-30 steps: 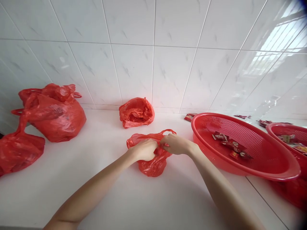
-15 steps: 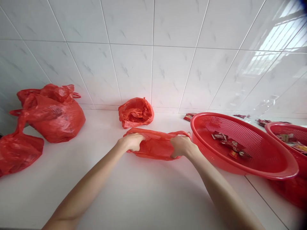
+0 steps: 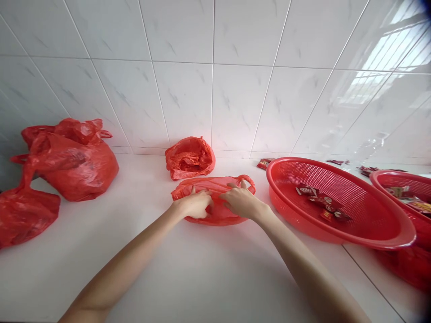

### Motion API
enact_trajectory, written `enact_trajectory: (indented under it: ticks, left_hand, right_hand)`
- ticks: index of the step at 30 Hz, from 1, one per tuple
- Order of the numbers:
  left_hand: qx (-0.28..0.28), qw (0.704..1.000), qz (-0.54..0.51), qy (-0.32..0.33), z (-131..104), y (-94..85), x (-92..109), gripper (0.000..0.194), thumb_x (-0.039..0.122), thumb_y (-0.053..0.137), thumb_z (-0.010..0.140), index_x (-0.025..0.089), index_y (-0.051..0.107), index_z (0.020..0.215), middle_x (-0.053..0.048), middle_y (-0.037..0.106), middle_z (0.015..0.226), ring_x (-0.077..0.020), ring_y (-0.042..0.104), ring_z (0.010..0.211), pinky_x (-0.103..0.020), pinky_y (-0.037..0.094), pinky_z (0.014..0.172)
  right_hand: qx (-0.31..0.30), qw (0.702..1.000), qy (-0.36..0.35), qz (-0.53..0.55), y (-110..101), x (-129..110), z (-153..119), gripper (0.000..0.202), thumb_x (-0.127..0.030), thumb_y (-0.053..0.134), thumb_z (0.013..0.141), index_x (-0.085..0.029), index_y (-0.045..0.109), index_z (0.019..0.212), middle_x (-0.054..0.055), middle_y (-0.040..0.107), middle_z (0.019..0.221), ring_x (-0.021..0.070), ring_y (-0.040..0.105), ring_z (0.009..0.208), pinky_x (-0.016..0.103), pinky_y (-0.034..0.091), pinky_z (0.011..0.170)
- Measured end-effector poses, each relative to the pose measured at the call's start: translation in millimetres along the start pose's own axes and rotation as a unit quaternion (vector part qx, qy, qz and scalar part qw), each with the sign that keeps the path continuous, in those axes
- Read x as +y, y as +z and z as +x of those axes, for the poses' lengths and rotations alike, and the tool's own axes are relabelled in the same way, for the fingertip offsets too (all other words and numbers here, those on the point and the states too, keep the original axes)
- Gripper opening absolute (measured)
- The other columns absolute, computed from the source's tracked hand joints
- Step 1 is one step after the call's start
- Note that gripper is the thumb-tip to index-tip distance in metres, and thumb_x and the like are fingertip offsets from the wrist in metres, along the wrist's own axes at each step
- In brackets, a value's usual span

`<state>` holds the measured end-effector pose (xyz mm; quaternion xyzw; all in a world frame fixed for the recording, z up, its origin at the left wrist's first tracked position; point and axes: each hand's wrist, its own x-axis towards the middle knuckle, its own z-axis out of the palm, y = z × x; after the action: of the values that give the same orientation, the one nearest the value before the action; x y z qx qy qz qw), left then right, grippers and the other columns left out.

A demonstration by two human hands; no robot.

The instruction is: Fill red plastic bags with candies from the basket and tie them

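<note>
A thin red plastic bag (image 3: 220,215) lies on the white counter in front of me, its mouth spread wide. My left hand (image 3: 198,204) is at the left part of its mouth, fingers apart and pointing down into it. Across from it, my right hand (image 3: 240,199) reaches over the bag with spread fingers touching the plastic. One handle loop (image 3: 247,180) stands up behind my right hand. Just beyond, against the wall, sits a second red plastic bag (image 3: 190,159), crumpled and gaping.
To the right stands a red plastic colander (image 3: 296,220) with several wrapped snacks (image 3: 325,204) inside. Another red basket (image 3: 417,179) holds packets farther right. Filled, red bags (image 3: 84,175) rest at the left. A snack packet (image 3: 263,163) lies behind the colander; a tiled wall closes the back.
Both hands have let go of the bag's side edges and moved inward, closer together over its mouth. The right handle loop now stands free.
</note>
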<state>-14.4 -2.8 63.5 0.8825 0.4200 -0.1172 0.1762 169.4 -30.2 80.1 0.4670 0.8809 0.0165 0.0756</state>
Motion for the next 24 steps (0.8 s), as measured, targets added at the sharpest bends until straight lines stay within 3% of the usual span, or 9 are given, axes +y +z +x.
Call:
enact_trajectory:
  ticks: [2, 4, 6, 9, 13, 16, 20, 24]
  left_hand:
    - [-0.012, 1.000, -0.008, -0.022, -1.3, -0.6, -0.3, 0.017, 0.013, 0.057, 0.071, 0.023, 0.069, 0.077, -0.007, 0.061, 0.130, -0.0289, 0.052, 0.125, -0.046, 0.040, 0.107]
    - [-0.028, 0.998, -0.017, -0.054, -4.1, -3.2, -4.2, 0.017, 0.012, 0.057, 0.065, 0.022, 0.068, 0.074, -0.007, 0.063, 0.127, -0.0287, 0.063, 0.107, -0.039, 0.051, 0.088]
    - [-0.044, 0.995, -0.022, -0.083, -7.4, -6.8, -10.9, 0.019, 0.012, 0.058, 0.061, 0.022, 0.068, 0.073, -0.007, 0.068, 0.117, -0.0262, 0.067, 0.086, -0.035, 0.052, 0.068]
    - [-0.065, 0.990, -0.025, -0.121, -11.0, -11.4, -20.4, 0.028, 0.012, 0.058, 0.057, 0.024, 0.071, 0.077, -0.005, 0.072, 0.102, -0.0239, 0.065, 0.071, -0.032, 0.047, 0.057]
    - [-0.066, 0.990, -0.025, -0.118, -13.1, -13.7, -23.2, 0.025, 0.017, 0.058, 0.061, 0.025, 0.073, 0.079, -0.004, 0.072, 0.099, -0.0235, 0.065, 0.072, -0.030, 0.044, 0.056]
    - [-0.031, 0.997, -0.036, -0.065, -15.3, -15.1, -20.2, 0.033, 0.028, 0.057, 0.073, 0.031, 0.073, 0.102, -0.003, 0.069, 0.116, -0.0248, 0.066, 0.091, -0.029, 0.047, 0.064]
    - [0.042, 0.995, -0.078, 0.033, -21.4, -19.7, -14.3, 0.037, 0.032, 0.052, 0.085, 0.032, 0.067, 0.119, 0.000, 0.063, 0.132, -0.0236, 0.058, 0.117, -0.027, 0.048, 0.081]
    - [0.124, 0.988, -0.082, 0.043, -26.4, -24.7, -6.0, 0.034, 0.022, 0.047, 0.088, 0.028, 0.069, 0.113, -0.002, 0.066, 0.126, -0.0221, 0.061, 0.112, -0.027, 0.048, 0.079]
  right_hand:
    - [-0.040, 0.999, 0.034, 0.009, 8.4, 6.5, 6.5, 0.025, -0.018, 0.043, 0.096, -0.017, 0.068, 0.093, 0.013, 0.071, 0.094, 0.0302, 0.051, 0.120, 0.051, 0.029, 0.105]
    - [-0.065, 0.995, 0.073, 0.013, 14.1, 12.6, 9.1, 0.021, -0.022, 0.049, 0.093, -0.015, 0.069, 0.094, 0.016, 0.071, 0.099, 0.0326, 0.054, 0.118, 0.057, 0.026, 0.108]
    - [-0.088, 0.990, 0.110, 0.015, 16.8, 17.8, 9.5, 0.020, -0.025, 0.055, 0.090, -0.013, 0.070, 0.093, 0.017, 0.071, 0.098, 0.0333, 0.061, 0.106, 0.064, 0.025, 0.106]
    - [-0.121, 0.981, 0.150, 0.022, 16.6, 22.1, 9.1, 0.020, -0.027, 0.062, 0.084, -0.011, 0.070, 0.091, 0.016, 0.071, 0.092, 0.0315, 0.066, 0.091, 0.069, 0.025, 0.103]
    - [-0.141, 0.975, 0.169, 0.030, 11.1, 21.2, 7.8, 0.014, -0.020, 0.063, 0.081, -0.011, 0.068, 0.090, 0.015, 0.071, 0.092, 0.0306, 0.068, 0.091, 0.059, 0.038, 0.096]
    - [-0.138, 0.976, 0.164, 0.044, 5.3, 20.6, 3.7, 0.013, -0.023, 0.063, 0.083, -0.014, 0.066, 0.091, 0.013, 0.070, 0.095, 0.0278, 0.068, 0.089, 0.041, 0.047, 0.080]
    - [-0.116, 0.982, 0.139, 0.062, -4.0, 20.9, -7.3, 0.016, -0.033, 0.060, 0.086, -0.018, 0.061, 0.092, 0.007, 0.069, 0.095, 0.0218, 0.066, 0.083, 0.030, 0.042, 0.064]
    - [-0.091, 0.988, 0.116, 0.052, -12.5, 15.7, -16.6, 0.006, -0.024, 0.056, 0.087, -0.019, 0.058, 0.089, 0.005, 0.067, 0.087, 0.0201, 0.064, 0.075, 0.029, 0.037, 0.059]
